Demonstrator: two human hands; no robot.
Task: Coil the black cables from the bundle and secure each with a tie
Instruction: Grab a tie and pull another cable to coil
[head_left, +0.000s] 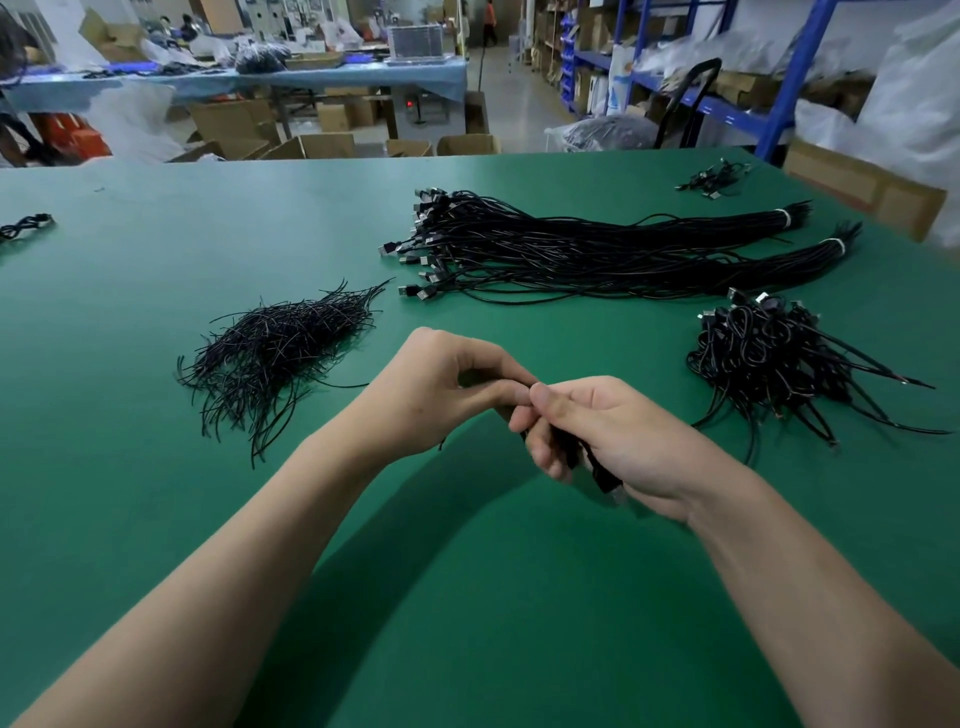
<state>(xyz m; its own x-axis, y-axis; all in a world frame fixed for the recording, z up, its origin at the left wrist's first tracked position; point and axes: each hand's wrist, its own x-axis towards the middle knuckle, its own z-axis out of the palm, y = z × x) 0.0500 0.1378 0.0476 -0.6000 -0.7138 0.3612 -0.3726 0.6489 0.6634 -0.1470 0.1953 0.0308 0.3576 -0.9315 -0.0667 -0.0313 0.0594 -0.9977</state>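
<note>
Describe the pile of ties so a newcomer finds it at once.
On the green table, look just left of the left hand. The pile of ties lies there alone: short, thin, loose strands without plugs, unlike the long cable bundles farther back and the coiled cables at right.

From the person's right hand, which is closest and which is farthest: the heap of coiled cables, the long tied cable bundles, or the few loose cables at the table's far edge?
Measured from the right hand:
1. Heap of coiled cables, just to its right.
2. Long tied cable bundles, ahead, mid-table.
3. Loose cables, at the far right edge.
</note>
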